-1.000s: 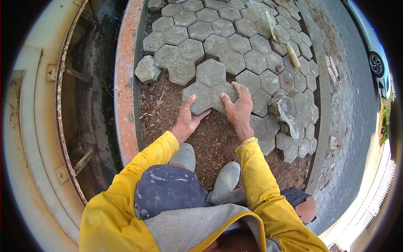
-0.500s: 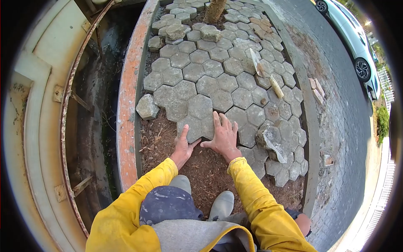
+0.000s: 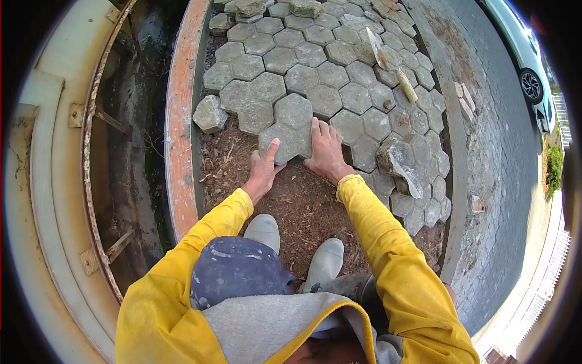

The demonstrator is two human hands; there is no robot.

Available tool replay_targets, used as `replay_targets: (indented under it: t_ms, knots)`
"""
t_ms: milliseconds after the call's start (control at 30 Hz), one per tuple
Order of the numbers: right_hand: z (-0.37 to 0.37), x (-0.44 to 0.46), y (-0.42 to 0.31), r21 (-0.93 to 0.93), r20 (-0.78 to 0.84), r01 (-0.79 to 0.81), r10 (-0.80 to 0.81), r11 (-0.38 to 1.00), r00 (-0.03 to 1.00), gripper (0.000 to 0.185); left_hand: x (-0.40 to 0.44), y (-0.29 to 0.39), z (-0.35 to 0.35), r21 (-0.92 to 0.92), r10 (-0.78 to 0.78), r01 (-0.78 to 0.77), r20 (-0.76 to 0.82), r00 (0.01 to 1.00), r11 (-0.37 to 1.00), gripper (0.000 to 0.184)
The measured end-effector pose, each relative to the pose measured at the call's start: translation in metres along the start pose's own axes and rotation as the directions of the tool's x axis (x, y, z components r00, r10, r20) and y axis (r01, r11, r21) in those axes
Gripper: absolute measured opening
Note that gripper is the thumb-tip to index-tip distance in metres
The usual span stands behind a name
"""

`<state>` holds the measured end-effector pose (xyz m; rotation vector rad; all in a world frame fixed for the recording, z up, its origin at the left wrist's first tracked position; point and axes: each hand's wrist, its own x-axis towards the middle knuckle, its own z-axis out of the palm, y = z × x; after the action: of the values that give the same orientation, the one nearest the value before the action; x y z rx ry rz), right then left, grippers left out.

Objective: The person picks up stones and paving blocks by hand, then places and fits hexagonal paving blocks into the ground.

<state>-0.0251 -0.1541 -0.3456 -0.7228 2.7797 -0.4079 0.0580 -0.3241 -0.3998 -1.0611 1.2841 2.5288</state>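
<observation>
A grey three-lobed paver [image 3: 287, 134] lies at the near edge of the laid pavers [image 3: 327, 97], over brown soil [image 3: 297, 206]. My left hand [image 3: 263, 168] grips its lower left lobe, thumb on top and fingers partly hidden under the edge. My right hand [image 3: 327, 148] presses against its right side, fingers together and pointing forward. The paver's upper lobe touches the neighbouring paver on the left. A loose stone piece [image 3: 210, 114] rests left of it, by the orange curb [image 3: 184, 121].
A trowel [image 3: 391, 64] lies on the pavers at the upper right. A broken concrete chunk [image 3: 400, 162] sits on the right side. My two boots [image 3: 326, 262] stand on the soil. Beyond the right curb are brick pieces [image 3: 465, 100] and a parked car [image 3: 527, 67].
My right hand has shifted from the paver's top to its right edge, its fingers now closer together. The paver sits closer to the pavers at its left. The view has tilted up, then back down.
</observation>
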Motion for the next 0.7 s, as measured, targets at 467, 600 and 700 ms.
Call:
replay_targets:
  t_ms: [467, 600, 700]
  knots:
    - [-0.020, 0.005, -0.018, 0.103, -0.183, 0.105, -0.085, 0.989, 0.979, 0.087, 0.006, -0.001, -0.003, 0.041, -0.137, 0.139, -0.047, 0.989, 0.989, 0.084]
    - [0.017, 0.007, -0.023, 0.083, -0.252, 0.169, -0.143, 0.982, 0.957, 0.077, 0.007, 0.014, -0.014, 0.430, -0.161, 0.172, -0.062, 0.985, 0.886, 0.089]
    - [0.051, 0.004, -0.022, -0.041, -0.255, 0.215, -0.218, 0.976, 0.942, 0.059, 0.015, 0.026, -0.027, 0.751, -0.176, 0.120, -0.005, 0.984, 0.649, 0.093]
